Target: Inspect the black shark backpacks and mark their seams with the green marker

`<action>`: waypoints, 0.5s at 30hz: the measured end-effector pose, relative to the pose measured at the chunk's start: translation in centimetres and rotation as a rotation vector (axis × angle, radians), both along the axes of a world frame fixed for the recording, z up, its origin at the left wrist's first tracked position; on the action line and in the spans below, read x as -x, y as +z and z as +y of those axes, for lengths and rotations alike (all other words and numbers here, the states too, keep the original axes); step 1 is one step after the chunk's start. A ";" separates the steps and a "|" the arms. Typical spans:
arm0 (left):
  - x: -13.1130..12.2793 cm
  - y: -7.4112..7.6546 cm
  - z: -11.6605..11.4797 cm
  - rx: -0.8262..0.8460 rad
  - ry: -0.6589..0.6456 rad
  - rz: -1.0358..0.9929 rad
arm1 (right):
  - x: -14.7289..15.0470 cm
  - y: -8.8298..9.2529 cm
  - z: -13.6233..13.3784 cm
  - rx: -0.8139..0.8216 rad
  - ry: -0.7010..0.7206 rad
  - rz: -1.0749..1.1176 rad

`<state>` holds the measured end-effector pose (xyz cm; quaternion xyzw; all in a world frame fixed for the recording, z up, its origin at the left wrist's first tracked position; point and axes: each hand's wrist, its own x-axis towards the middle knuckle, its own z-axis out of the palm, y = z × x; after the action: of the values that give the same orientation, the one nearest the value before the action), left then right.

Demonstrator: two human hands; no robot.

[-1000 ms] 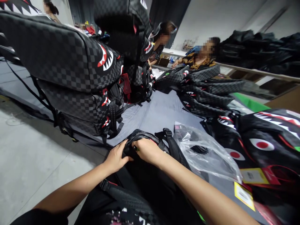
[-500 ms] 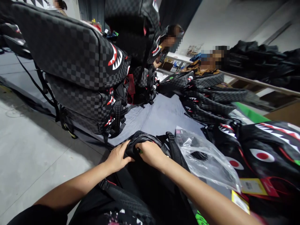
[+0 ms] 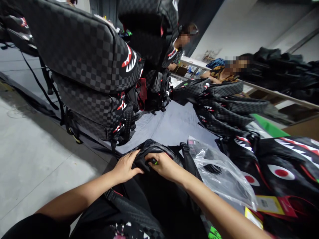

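Backpack [image 3: 155, 146] top under both hands; left hand [image 3: 126, 168] fingers curled gripping it, right hand [image 3: 165, 166] fingers pinching green piece [image 3: 155, 162].

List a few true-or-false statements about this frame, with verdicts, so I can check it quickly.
1. The left hand and the right hand both grasp the top of the black backpack. True.
2. The clear plastic bag lies to the left of the left hand. False: it lies on the grey table, to the right of the right hand.
3. A stack of checkered backpacks with shark mouths stands beyond the hands, to the left. True.
4. The right hand holds the yellow tag. False: the tag lies far to the right, apart from both hands.
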<state>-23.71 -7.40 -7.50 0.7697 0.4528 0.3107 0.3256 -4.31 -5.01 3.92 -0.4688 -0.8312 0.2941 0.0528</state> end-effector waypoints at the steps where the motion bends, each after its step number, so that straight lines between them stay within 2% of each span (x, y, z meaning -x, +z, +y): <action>1: 0.1 0.0 0.0 -0.006 -0.005 0.000 | -0.2 0.2 -0.2 0.001 0.024 0.009; 6: 0.5 0.1 -0.1 -0.057 -0.012 0.012 | -1.0 1.4 -2.0 0.009 0.159 -0.102; 9: 0.6 -0.1 -0.1 -0.096 -0.007 0.010 | -1.3 1.7 -2.8 -0.068 0.124 -0.161; 11: 0.6 -0.3 -0.1 -0.120 -0.007 0.009 | -1.3 1.6 -2.6 -0.083 0.102 -0.122; 15: 0.6 -0.5 0.1 -0.154 -0.008 0.006 | -1.1 1.2 -1.2 0.007 0.163 0.025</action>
<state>-24.35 -7.33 -8.03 0.7950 0.4256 0.3411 0.2655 -3.19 -6.24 5.16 -0.3961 -0.8648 0.3063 0.0374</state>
